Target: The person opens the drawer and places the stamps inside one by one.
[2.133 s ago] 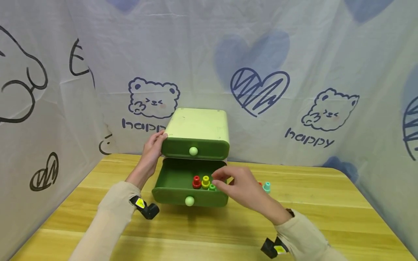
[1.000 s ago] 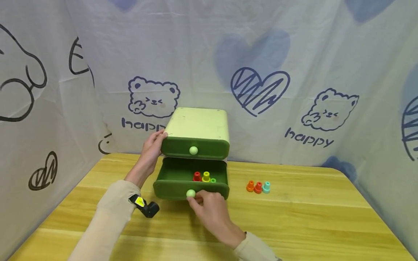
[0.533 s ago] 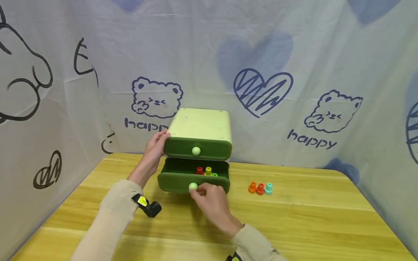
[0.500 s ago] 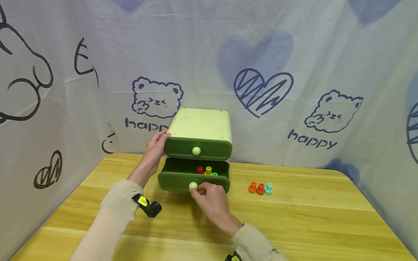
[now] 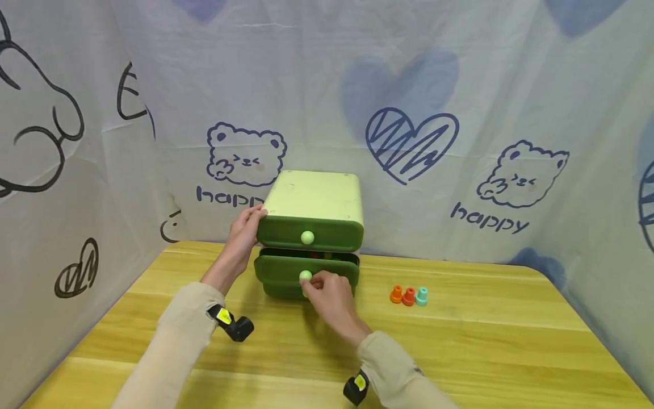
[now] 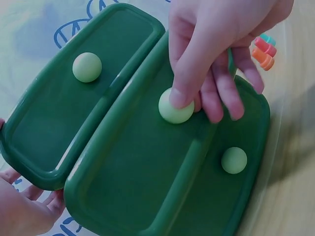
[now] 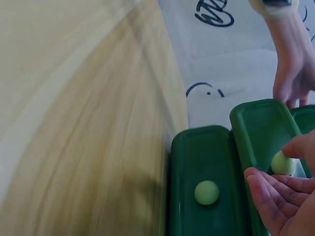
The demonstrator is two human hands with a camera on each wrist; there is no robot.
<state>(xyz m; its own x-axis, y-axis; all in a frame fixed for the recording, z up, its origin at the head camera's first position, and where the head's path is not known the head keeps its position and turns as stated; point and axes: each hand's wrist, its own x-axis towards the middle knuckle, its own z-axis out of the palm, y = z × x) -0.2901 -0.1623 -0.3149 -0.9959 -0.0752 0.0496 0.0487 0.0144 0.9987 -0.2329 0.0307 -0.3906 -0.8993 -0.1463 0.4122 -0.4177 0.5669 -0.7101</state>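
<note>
A small cabinet with a pale green top [image 5: 314, 196] and dark green drawers stands at the back of the table. My right hand [image 5: 333, 301] pinches the round knob [image 6: 176, 105] of the middle drawer [image 5: 278, 270] between thumb and fingers. That drawer juts out a little past the others, with only a dark gap at its top; red and yellow bits show inside. My left hand [image 5: 242, 233] rests against the cabinet's left side, fingers lying along its upper edge. The top drawer [image 5: 281, 232] and the bottom drawer [image 7: 204, 162] are pushed in.
On the wooden table [image 5: 460, 352], right of the cabinet, an orange peg [image 5: 396, 294], a red peg [image 5: 409, 296] and a light blue peg [image 5: 421, 296] stand in a row. A printed cloth [image 5: 317, 85] hangs close behind and along both sides.
My right hand has gone from over the drawer to its knob and slid the middle drawer most of the way in, covering the red, yellow and green pegs. My left hand has stayed put.
</note>
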